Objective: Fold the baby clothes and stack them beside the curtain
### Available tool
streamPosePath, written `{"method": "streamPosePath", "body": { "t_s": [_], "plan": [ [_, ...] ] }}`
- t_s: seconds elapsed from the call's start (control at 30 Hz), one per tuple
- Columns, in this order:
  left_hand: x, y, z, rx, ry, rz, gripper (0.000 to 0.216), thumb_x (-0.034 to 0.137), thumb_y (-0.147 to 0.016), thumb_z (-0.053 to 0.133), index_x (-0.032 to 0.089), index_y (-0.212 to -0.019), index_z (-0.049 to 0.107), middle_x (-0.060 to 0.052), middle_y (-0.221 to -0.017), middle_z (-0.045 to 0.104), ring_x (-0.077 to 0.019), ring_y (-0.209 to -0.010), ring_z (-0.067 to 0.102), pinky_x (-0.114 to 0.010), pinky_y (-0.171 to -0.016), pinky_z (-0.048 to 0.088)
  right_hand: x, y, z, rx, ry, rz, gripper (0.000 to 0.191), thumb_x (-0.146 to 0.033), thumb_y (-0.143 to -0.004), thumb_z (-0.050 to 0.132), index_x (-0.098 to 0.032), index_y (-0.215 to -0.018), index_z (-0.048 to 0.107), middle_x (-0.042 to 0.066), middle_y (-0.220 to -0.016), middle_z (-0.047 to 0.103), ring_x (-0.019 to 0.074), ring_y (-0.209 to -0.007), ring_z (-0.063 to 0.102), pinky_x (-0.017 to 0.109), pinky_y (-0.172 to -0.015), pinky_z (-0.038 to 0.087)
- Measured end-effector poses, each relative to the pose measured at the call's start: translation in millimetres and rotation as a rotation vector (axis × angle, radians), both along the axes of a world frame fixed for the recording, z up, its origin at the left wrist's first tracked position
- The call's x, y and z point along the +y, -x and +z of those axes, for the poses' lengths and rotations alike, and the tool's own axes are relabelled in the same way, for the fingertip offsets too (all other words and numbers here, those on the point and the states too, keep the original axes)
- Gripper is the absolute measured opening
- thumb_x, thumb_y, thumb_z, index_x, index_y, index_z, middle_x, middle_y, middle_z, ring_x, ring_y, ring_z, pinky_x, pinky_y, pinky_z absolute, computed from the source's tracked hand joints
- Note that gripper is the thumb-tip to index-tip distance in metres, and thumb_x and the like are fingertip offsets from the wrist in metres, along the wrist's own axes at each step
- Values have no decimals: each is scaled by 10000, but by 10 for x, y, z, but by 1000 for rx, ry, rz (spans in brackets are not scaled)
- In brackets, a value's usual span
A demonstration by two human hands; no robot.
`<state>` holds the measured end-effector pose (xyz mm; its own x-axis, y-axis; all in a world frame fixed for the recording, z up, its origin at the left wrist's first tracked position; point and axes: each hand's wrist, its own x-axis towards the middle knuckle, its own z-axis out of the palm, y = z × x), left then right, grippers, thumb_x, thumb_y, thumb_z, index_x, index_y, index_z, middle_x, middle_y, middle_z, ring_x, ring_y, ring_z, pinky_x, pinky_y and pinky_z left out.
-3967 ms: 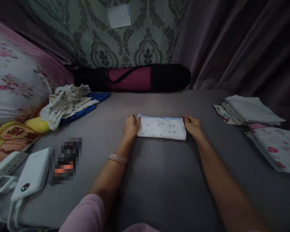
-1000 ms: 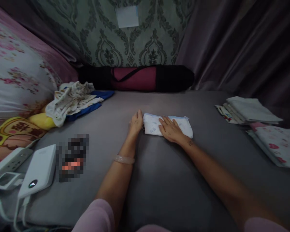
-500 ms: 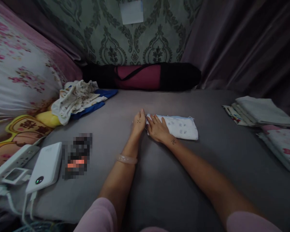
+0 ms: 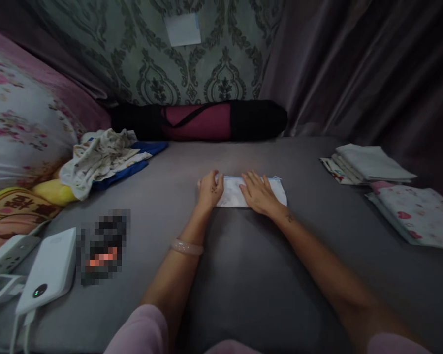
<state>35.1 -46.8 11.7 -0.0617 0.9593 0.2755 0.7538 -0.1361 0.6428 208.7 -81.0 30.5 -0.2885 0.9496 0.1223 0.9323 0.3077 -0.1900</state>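
Had folded white cloth [image 4: 232,191] flat on grey sheet [image 4: 273,280], long side running left to right, blue edge on far side. Had left hand [image 4: 210,190] at left end of cloth, covering that end, thumb side toward right hand [image 4: 259,192]. Saw left fingers partly bent; couldn't tell whether pinching fabric or just resting on it. Laid right hand palm down on cloth, right of its centre, fingers spread, tips reaching far edge, heel over near edge. Left short strip of cloth visible between hands, plus right end sticking out past right hand.

Wore pale bangle [image 4: 187,247] on left forearm. Saw folded light cloths [image 4: 374,162] stacked well off to the right, heart-print cloth [image 4: 423,211] just on near side of stack. Noted crumpled clothes [image 4: 103,155] well left of cloth, white power bank [image 4: 48,268] nearer on same side. Spotted long black-and-red bag [image 4: 197,123] along patterned wall [image 4: 190,64], well beyond hands.
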Motion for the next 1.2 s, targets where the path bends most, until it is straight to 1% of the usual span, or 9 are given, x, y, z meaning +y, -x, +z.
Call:
{"method": "streamPosePath", "body": {
  "t_s": [0.13, 0.23, 0.33, 0.5, 0.7, 0.83, 0.93, 1.03, 1.2],
  "plan": [
    [-135, -244, -35, 183, -93, -168, 284, 240, -960, 420, 174, -1209, 540, -114, -1274, 612, -224, -1285, 478, -433, -1112, 273, -36, -146, -152, -26, 17, -21, 582, -390, -989, 174, -124, -1480, 341, 105, -1544, 307, 253, -1442, 202, 501, -1164, 116],
    [-237, -368, -41, 259, -61, -266, 310, 206, -965, 375, 170, -1240, 512, -118, -1331, 574, -218, -1360, 395, -449, -1144, 229, -34, -167, -228, -12, 66, -11, 583, -396, -986, 179, -134, -1481, 339, 93, -1546, 306, 248, -1439, 217, 501, -1159, 144],
    [-299, -401, -16, 298, -15, -311, 337, 227, -971, 354, 155, -1269, 495, -129, -1370, 542, -227, -1383, 363, -448, -1156, 219, -9, -243, -198, 30, 120, 3, 600, -419, -987, 175, -121, -1483, 330, 110, -1545, 302, 251, -1438, 221, 502, -1154, 166],
    [-312, -403, 26, 350, 7, -327, 363, 251, -978, 333, 148, -1292, 484, -125, -1400, 516, -232, -1388, 353, -446, -1164, 209, 25, -436, -221, 2, -49, -200, 601, -381, -985, 191, -55, -1474, 317, 162, -1541, 291, 273, -1442, 191, 509, -1161, 102],
    [-315, -467, 7, 395, 21, -372, 430, 310, -993, 298, 106, -1332, 467, -142, -1426, 489, -238, -1396, 338, -428, -1169, 213, 79, -540, -327, 42, 21, -221, 580, -389, -964, 283, -71, -1435, 397, 171, -1515, 342, 296, -1401, 285, 458, -1126, 235],
    [-311, -477, -7, 407, 42, -375, 452, 316, -994, 296, 96, -1357, 451, -140, -1448, 464, -238, -1405, 323, -425, -1175, 203, 50, -653, -142, 104, -80, -516, 527, -382, -951, 311, -42, -1225, 606, 248, -1255, 569, 343, -1211, 502, 444, -974, 401],
    [-308, -484, -4, 408, 45, -368, 459, 314, -992, 306, 81, -1360, 451, -143, -1453, 457, -242, -1405, 322, -417, -1177, 201, 23, -742, -32, 82, 10, -649, 577, -455, -945, 320, -31, -1063, 694, 282, -1082, 632, 389, -1122, 557, 486, -904, 434],
    [-300, -504, 1, 411, 37, -372, 460, 315, -994, 301, 85, -1363, 451, -137, -1452, 461, -241, -1403, 326, -413, -1175, 204, 46, -780, -38, 89, 127, -659, 614, -510, -929, 338, -34, -1093, 689, 289, -1084, 632, 393, -1080, 588, 496, -869, 454],
    [-245, -532, -28, 416, 30, -378, 458, 309, -996, 284, 99, -1367, 453, -137, -1460, 451, -242, -1404, 326, -422, -1173, 201, 130, -783, -151, 108, 149, -570, 530, -490, -867, 477, -90, -1170, 649, 235, -1137, 633, 333, -1073, 608, 435, -868, 473]
  ]
}}
